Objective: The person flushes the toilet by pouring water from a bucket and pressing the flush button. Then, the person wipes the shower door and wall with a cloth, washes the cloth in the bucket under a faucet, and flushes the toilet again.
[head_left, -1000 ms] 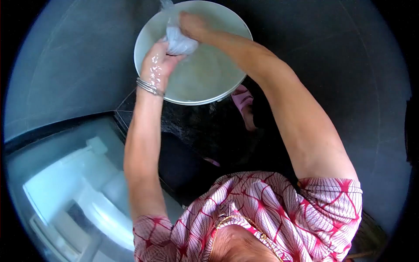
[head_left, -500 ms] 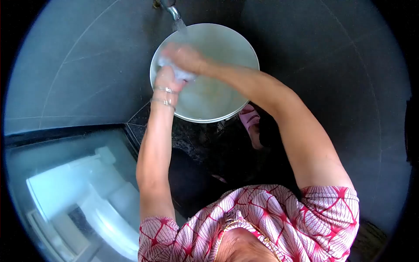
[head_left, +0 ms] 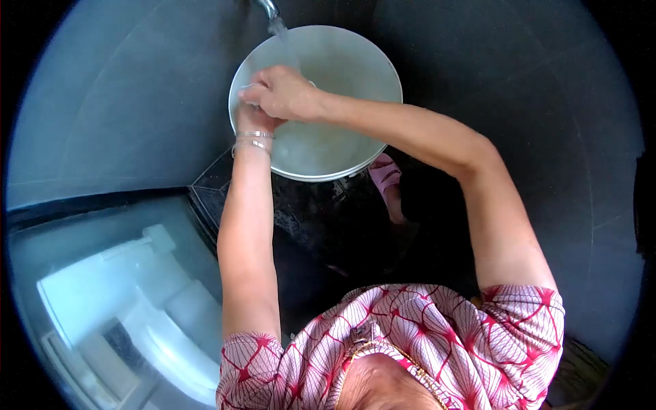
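Note:
Over the left part of a round white bucket (head_left: pixel 328 174) of cloudy water, my two hands are together. My right hand (head_left: pixel 287 94) is closed, its fingers pinched on a pale cloth (head_left: pixel 247 87), of which only a small part shows. Beneath it is my left hand (head_left: pixel 254 117), largely covered by the right one, so its fingers are hidden. Two thin bangles circle the left wrist. Water runs from a metal tap (head_left: pixel 268 8) into the bucket just behind my hands.
Dark grey walls surround the bucket. A white toilet (head_left: pixel 164 342) shows behind glass at the lower left. A foot in a pink slipper (head_left: pixel 385 174) is on the dark wet floor, close to the bucket's near right side.
The view has shifted, bringing the tap into sight. The cloth, bunched between my hands and plainly visible before, is now mostly covered, and my right hand lies across my left.

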A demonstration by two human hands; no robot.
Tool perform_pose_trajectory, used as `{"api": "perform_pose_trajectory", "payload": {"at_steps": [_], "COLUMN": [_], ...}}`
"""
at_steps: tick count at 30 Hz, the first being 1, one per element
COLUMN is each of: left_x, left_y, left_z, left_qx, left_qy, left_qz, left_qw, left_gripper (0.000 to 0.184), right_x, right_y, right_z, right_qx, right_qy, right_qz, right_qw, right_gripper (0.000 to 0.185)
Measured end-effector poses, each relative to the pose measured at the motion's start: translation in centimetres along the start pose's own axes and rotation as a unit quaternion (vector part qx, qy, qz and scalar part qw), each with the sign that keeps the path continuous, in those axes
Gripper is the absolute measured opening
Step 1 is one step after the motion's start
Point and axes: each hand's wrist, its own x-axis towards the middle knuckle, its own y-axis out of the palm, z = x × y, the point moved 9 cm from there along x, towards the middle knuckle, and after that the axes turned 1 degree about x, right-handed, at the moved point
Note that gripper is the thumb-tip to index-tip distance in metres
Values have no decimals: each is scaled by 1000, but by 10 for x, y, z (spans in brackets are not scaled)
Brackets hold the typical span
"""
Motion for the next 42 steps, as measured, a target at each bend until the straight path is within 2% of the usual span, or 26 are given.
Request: {"api": "perform_pose_trajectory", "payload": {"at_steps": [1,4,5,7,8,9,10,12,14,16,18,19,20,23,25,26,28,29,33,35,36,37,38,40,41,42], "left_x": [2,14,14,8,1,-10,-18,-31,-49,-46,-19,-11,-16,-21,-4,-2,-25,-33,-35,-46,-29,-39,-46,-49,-48,-46], "left_y": [-1,-1,0,10,15,21,27,27,19,17,25,14,18,0,23,26,41,47,35,35,27,43,58,59,57,53], "left_z": [-1,6,8,13,11,14,20,20,46,69,54,42,36,26,29,30,16,12,23,33,44,40,36,30,29,28], "left_qx": [4,55,78,90,90,51,10,-28,-186,-216,-129,-107,-101,8,52,54,171,175,34,-41,-106,-112,-119,-119,-118,-119], "left_qy": [12,13,6,-25,-29,-89,-146,-143,-203,-235,-156,-84,-70,-47,-21,-18,40,44,-47,-99,-89,-95,-104,-100,-103,-98], "left_qz": [13,-32,-52,-61,-63,-55,-47,-95,-236,-251,-90,-133,-125,-157,19,25,-86,-84,-150,-185,-27,9,45,28,15,16], "left_qw": [1000,998,996,994,994,993,988,985,932,914,975,982,985,986,998,998,981,980,987,977,990,989,986,987,988,988], "left_gripper": [40,39,39,38,38,41,43,50,57,56,52,48,48,43,35,35,31,31,32,33,37,39,42,44,46,46], "right_x": [-6,-8,-4,32,36,36,44,45,16,18,2,-1,-10,-34,-56,-61,-68,-68,-22,12,23,29,34,41,49,60], "right_y": [-1,4,-7,-12,-25,-39,-38,-68,-74,-42,-7,-5,-9,-20,-36,-44,-59,-56,-63,-72,-71,-68,-62,-55,-60,-92], "right_z": [18,22,15,-64,-83,-98,-107,-116,-85,-61,-52,-41,-27,2,44,54,60,58,37,-18,-53,-89,-111,-108,-109,-97], "right_qx": [-16,-74,-120,-241,-288,-329,-329,-121,-54,-42,50,44,36,96,82,77,113,145,213,329,292,256,78,-43,-47,21], "right_qy": [-84,-84,-110,-183,-75,32,32,72,113,77,110,72,33,26,-58,-61,-28,8,-22,66,98,130,139,115,111,47], "right_qz": [-11,9,-34,-91,-58,-25,-25,-204,-199,-114,16,31,41,64,138,134,126,136,60,-11,-26,-41,-28,26,26,-115], "right_qw": [996,994,986,949,953,943,944,969,972,990,993,996,998,993,985,986,985,980,975,942,951,957,987,992,992,992], "right_gripper": [31,27,26,24,25,26,26,28,33,40,41,40,39,35,33,33,34,34,33,31,31,30,30,29,29,28]}}
